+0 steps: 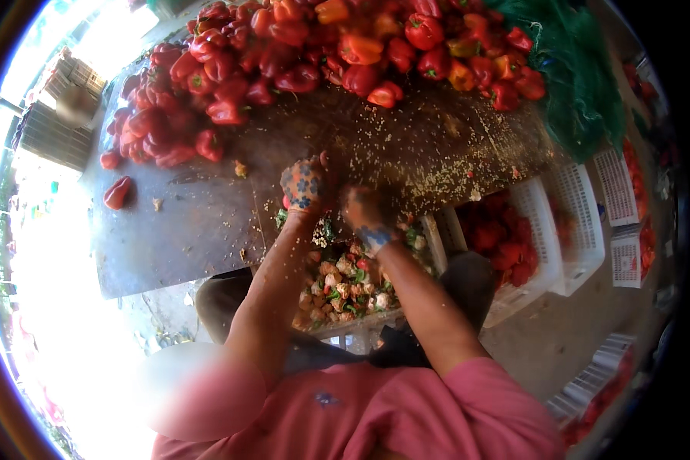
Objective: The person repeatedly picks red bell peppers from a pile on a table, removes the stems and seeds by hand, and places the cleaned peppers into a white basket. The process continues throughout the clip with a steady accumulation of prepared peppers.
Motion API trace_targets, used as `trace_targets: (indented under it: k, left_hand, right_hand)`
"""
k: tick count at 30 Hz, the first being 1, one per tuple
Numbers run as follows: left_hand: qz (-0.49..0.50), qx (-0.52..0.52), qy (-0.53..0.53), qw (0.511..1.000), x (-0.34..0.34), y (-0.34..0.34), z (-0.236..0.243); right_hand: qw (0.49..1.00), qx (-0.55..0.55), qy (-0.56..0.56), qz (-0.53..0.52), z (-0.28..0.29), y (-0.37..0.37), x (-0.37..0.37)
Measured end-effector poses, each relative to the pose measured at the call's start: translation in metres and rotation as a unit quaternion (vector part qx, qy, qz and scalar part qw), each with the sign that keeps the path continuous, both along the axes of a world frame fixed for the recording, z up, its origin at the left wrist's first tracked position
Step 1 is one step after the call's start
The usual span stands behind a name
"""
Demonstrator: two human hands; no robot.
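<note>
My left hand (304,184), in an orange glove with dark flower patterns, has its fingers closed around a red pepper (287,201) that is mostly hidden, at the table's front edge. My right hand (366,217), in a similar patterned glove, is just to its right and lower, blurred, so what its fingers hold is unclear. Below both hands a crate (345,326) holds pale seed cores (346,280) with green stems. Pale seeds (437,180) are scattered over the dark tabletop (184,230).
A heap of red and orange peppers (230,69) covers the back of the table, with green netting (575,84) at its right. White crates of red pepper pieces (544,238) stand at the right, more (613,184) beyond. Stacked pallets or crates (54,134) are at the far left.
</note>
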State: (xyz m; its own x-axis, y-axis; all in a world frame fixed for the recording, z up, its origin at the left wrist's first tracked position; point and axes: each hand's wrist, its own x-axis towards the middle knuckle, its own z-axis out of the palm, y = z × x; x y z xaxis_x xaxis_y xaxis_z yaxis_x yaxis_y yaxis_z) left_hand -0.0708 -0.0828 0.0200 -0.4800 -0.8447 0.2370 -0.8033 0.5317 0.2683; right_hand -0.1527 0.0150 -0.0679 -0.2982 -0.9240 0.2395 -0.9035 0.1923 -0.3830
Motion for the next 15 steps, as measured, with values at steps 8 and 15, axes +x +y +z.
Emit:
trace_targets:
  k: [8, 15]
  left_hand:
    - [0.043, 0.1, -0.026, 0.994, -0.015, -0.037, -0.007]
    - [-0.05, 0.042, 0.088, 0.994, 0.01, -0.027, -0.019]
  right_hand:
    - [0.943, -0.107, -0.298, -0.102, 0.023, 0.005, 0.016]
    - [0.857, -0.001, -0.513, 0.046, 0.081, 0.036, -0.129]
